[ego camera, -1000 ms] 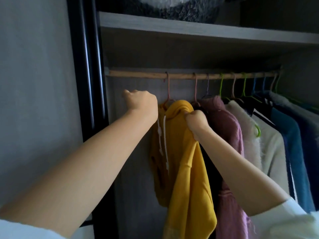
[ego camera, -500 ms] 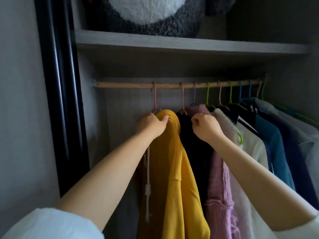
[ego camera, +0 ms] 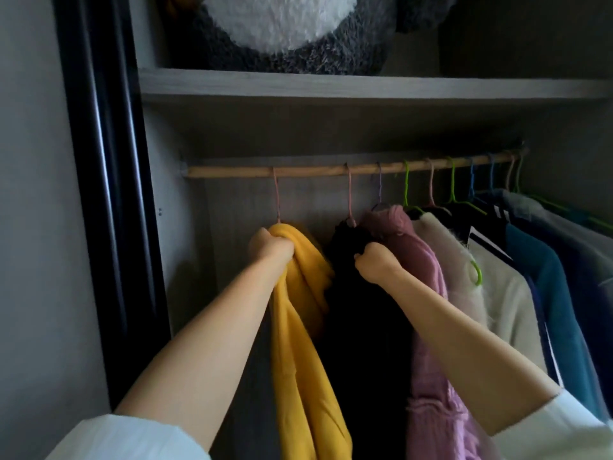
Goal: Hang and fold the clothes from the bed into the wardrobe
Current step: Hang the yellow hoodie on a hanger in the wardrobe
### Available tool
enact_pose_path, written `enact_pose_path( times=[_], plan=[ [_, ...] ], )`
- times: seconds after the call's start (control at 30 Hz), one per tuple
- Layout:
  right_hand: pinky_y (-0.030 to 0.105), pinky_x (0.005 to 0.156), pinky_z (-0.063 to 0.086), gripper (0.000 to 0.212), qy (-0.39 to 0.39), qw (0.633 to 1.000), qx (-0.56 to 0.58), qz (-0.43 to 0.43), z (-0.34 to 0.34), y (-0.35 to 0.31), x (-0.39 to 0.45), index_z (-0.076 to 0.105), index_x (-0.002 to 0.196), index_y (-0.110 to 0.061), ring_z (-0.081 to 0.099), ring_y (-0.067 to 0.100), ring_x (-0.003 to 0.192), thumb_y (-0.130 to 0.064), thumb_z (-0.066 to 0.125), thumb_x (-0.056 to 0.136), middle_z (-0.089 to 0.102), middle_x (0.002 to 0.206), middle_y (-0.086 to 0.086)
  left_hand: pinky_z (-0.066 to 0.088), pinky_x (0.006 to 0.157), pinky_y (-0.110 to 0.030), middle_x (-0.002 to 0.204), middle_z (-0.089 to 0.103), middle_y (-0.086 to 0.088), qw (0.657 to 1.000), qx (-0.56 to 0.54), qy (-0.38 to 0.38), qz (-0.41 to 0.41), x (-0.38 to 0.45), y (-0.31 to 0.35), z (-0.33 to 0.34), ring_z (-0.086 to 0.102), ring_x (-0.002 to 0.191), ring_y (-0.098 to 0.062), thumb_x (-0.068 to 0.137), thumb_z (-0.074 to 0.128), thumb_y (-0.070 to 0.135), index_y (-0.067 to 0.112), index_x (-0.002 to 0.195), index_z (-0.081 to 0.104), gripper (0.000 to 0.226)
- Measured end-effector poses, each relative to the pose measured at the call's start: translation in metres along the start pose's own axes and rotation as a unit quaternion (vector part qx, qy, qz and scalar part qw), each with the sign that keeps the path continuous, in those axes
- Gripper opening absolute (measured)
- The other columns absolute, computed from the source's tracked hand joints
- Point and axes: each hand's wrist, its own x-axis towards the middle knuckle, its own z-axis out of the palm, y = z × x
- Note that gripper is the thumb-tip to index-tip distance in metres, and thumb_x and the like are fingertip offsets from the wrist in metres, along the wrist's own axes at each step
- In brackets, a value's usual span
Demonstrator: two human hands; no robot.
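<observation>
The yellow hoodie (ego camera: 300, 310) hangs on a pink hanger (ego camera: 277, 197) at the left end of the wooden rail (ego camera: 331, 169), a little left of the centre of the frame, and its cloth falls down to the lower edge. Its long axis is almost vertical, with the neck part up at the hook and the hem pointing down, out of the picture; the body leans slightly to the right as it goes down. The left hand (ego camera: 272, 249) grips the bunched cloth at the top of the hoodie, just under the hook, with the fingers curled tightly around it. The right hand (ego camera: 374, 263) is closed on the top of the black garment (ego camera: 361, 327), which hangs next on the right; the fingers pinch the dark cloth, though how deep they go I cannot tell. The step, as I judge it, is to set the hoodie in its place and make room between the neighbours. To do it well, the hands should slide each piece along the rail by its hanger, not pull on the cloth, so the shoulders stay on the hanger and the hook stays on the rail. Further right hang a pink knitted piece (ego camera: 428, 310), a cream fleece (ego camera: 491, 293) and blue jackets (ego camera: 544, 293). Above, on the shelf (ego camera: 365, 86), lies a grey and white plush thing (ego camera: 282, 28).
</observation>
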Motion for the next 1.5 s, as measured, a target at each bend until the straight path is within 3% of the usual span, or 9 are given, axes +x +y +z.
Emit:
enact_pose_path(
  times=[0.37, 0.5, 0.57, 0.67, 0.73, 0.8, 1.0, 1.33, 1.5],
  plan=[
    [0.028, 0.075, 0.039, 0.029, -0.033, 0.998, -0.005, -0.05, 0.01, -0.029, -0.002, 0.056, 0.11, 0.006, 0.055, 0.036, 0.108, -0.015, 0.044, 0.094, 0.058, 0.116, 0.021, 0.043, 0.092, -0.04, 0.124, 0.054, -0.021, 0.989, 0.112, 0.098, 0.006, 0.013, -0.016, -0.038, 0.051, 0.115, -0.037, 0.094, 0.045, 0.014, -0.001, 0.119, 0.051, 0.029],
    [0.031, 0.081, 0.042, 0.045, -0.025, 0.994, -0.068, -0.086, -0.004, -0.028, -0.008, 0.056, 0.113, 0.003, 0.054, 0.035, 0.111, -0.034, 0.036, 0.098, 0.058, 0.119, 0.021, 0.046, 0.081, -0.04, 0.122, 0.054, -0.018, 0.968, 0.234, 0.091, 0.01, 0.012, -0.02, -0.036, 0.052, 0.112, -0.036, 0.096, 0.042, 0.016, 0.005, 0.122, 0.045, 0.028],
    [0.035, 0.089, 0.041, 0.051, 0.049, 0.987, -0.121, -0.089, -0.015, -0.022, -0.01, 0.055, 0.118, -0.001, 0.049, 0.035, 0.117, -0.042, 0.034, 0.097, 0.053, 0.124, 0.021, 0.045, 0.077, -0.038, 0.123, 0.052, -0.017, 0.952, 0.291, 0.096, 0.023, 0.007, -0.02, -0.036, 0.052, 0.111, -0.034, 0.097, 0.041, 0.017, 0.007, 0.126, 0.041, 0.03],
    [0.04, 0.099, 0.034, 0.054, 0.16, 0.963, -0.217, -0.021, -0.032, 0.001, -0.003, 0.039, 0.134, -0.006, 0.034, 0.035, 0.128, -0.041, 0.044, 0.093, 0.038, 0.137, 0.018, 0.042, 0.089, -0.038, 0.132, 0.038, -0.017, 0.897, 0.412, 0.123, 0.105, -0.005, -0.022, -0.034, 0.042, 0.119, -0.032, 0.095, 0.043, 0.015, 0.011, 0.135, 0.032, 0.042],
    [0.039, 0.098, 0.037, 0.055, 0.124, 0.97, -0.203, 0.047, -0.045, 0.019, 0.006, 0.034, 0.135, -0.003, 0.037, 0.034, 0.128, -0.034, 0.048, 0.092, 0.039, 0.137, 0.018, 0.036, 0.094, -0.038, 0.133, 0.033, -0.013, 0.841, 0.484, 0.14, 0.197, -0.015, -0.024, -0.027, 0.035, 0.121, -0.03, 0.092, 0.044, 0.015, 0.013, 0.135, 0.034, 0.044],
    [0.036, 0.095, 0.041, 0.044, 0.055, 0.986, -0.145, 0.058, -0.054, 0.029, 0.011, 0.045, 0.129, -0.002, 0.046, 0.033, 0.122, -0.024, 0.047, 0.092, 0.048, 0.132, 0.017, 0.033, 0.095, -0.038, 0.131, 0.035, -0.01, 0.82, 0.494, 0.123, 0.261, -0.024, -0.021, -0.017, 0.033, 0.122, -0.028, 0.088, 0.048, 0.02, 0.014, 0.127, 0.044, 0.039],
    [0.035, 0.086, 0.047, 0.033, 0.086, 0.993, -0.071, 0.027, -0.047, 0.02, 0.002, 0.056, 0.119, -0.003, 0.056, 0.032, 0.113, -0.016, 0.047, 0.09, 0.057, 0.122, 0.016, 0.034, 0.097, -0.037, 0.128, 0.043, -0.01, 0.824, 0.491, 0.054, 0.276, -0.04, -0.004, -0.002, 0.036, 0.123, -0.029, 0.091, 0.046, 0.028, 0.012, 0.121, 0.051, 0.035],
    [0.033, 0.084, 0.046, 0.034, 0.083, 0.989, -0.119, -0.032, -0.041, 0.021, 0.005, 0.058, 0.118, -0.006, 0.056, 0.031, 0.112, -0.024, 0.041, 0.094, 0.059, 0.122, 0.013, 0.039, 0.09, -0.033, 0.123, 0.05, -0.008, 0.834, 0.477, 0.005, 0.278, -0.038, 0.009, 0.024, 0.044, 0.119, -0.026, 0.093, 0.042, 0.037, 0.014, 0.119, 0.052, 0.036],
    [0.04, 0.092, 0.038, 0.041, 0.208, 0.96, -0.183, 0.025, -0.065, 0.067, 0.014, 0.051, 0.124, -0.007, 0.044, 0.033, 0.119, -0.034, 0.036, 0.097, 0.049, 0.127, 0.015, 0.039, 0.094, -0.036, 0.131, 0.046, -0.01, 0.866, 0.386, 0.006, 0.319, -0.036, 0.009, 0.046, 0.041, 0.121, -0.03, 0.095, 0.037, 0.042, 0.016, 0.131, 0.044, 0.045]
  ],
)
